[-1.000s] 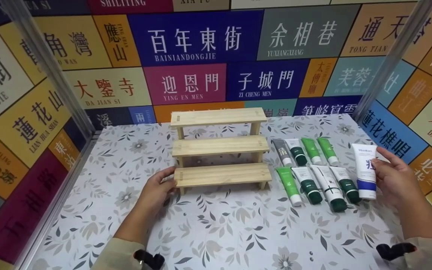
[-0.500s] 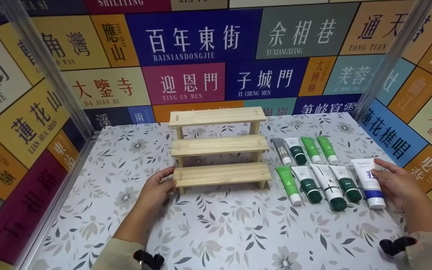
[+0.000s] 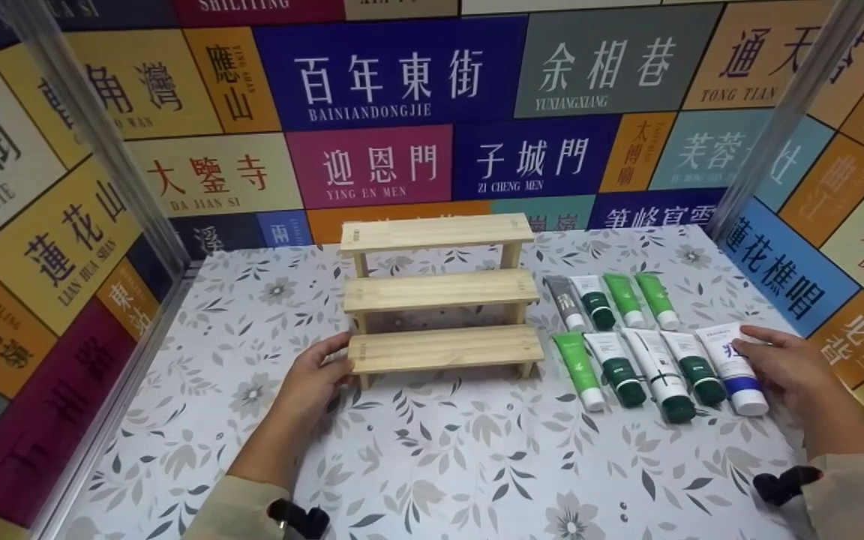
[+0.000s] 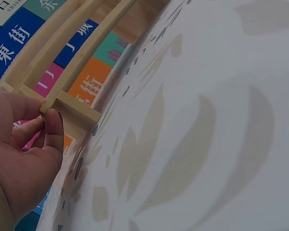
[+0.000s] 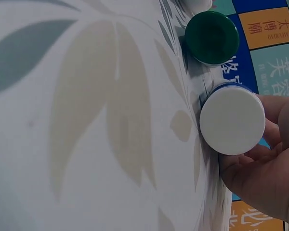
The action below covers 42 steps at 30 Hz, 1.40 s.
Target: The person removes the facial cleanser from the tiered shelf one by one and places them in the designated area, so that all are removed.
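Observation:
My left hand (image 3: 317, 379) pinches the left end of the lowest step of a three-tier wooden display stand (image 3: 443, 349); in the left wrist view, thumb and fingers (image 4: 54, 129) meet at that end. At the right, my right hand (image 3: 792, 367) holds a white squeeze tube with a blue band (image 3: 732, 367) by its right side. This tube lies cap toward me at the end of the front row, close beside a white tube with a dark green cap (image 3: 694, 367). From the right wrist, its round white cap (image 5: 232, 120) shows end-on, with fingers behind it.
More tubes lie right of the stand: a green one (image 3: 578, 371) and other white-and-green ones in front, with a grey one (image 3: 565, 302) and two green ones (image 3: 657, 300) behind. A floral cloth (image 3: 432, 465) covers the table. Printed panels (image 3: 391, 75) wall the back and sides.
The white tube with the blue band has come down from a raised, upright pose to lie on the cloth, then shifted left against the front row. My left hand stays on the stand.

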Each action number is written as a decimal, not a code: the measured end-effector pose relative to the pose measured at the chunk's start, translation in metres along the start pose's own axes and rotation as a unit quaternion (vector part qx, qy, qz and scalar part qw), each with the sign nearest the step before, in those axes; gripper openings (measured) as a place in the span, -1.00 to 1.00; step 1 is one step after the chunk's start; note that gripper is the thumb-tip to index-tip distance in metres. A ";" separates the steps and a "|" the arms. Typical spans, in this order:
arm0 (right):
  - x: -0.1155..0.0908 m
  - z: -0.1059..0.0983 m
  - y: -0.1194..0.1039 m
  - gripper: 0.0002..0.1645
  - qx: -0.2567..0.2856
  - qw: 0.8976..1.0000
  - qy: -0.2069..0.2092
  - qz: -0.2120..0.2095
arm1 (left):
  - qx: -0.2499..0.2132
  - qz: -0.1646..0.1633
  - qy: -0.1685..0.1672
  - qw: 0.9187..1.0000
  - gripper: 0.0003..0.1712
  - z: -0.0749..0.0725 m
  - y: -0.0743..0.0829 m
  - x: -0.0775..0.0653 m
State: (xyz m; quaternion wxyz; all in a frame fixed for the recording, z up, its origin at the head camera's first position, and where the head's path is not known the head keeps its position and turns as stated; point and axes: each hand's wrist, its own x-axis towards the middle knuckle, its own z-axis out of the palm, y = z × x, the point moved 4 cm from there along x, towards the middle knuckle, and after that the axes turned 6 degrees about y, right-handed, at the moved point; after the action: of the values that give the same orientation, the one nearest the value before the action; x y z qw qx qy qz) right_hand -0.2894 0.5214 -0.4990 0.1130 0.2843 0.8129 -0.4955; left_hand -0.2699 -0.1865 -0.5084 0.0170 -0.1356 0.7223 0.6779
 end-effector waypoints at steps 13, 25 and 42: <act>-0.003 -0.006 -0.003 0.00 0.016 1.000 0.020 0.002 | 0.009 -0.002 0.005 1.000 -0.42 0.000 0.001 0.002; -0.020 -0.001 -0.032 -0.23 0.017 0.994 0.084 -0.064 | 0.003 -0.012 0.003 1.000 -0.41 -0.003 -0.001 0.000; -0.068 0.085 -0.108 -0.41 0.041 0.975 0.116 -0.185 | 0.004 -0.035 -0.003 0.999 -0.44 -0.001 0.000 0.000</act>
State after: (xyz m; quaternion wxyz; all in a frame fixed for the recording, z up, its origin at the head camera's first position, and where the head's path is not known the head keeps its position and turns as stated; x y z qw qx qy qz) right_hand -0.3043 0.3865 -0.4282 -0.0874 0.1893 0.8378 -0.5046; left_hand -0.2701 -0.1876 -0.5080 0.0438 -0.1587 0.7197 0.6745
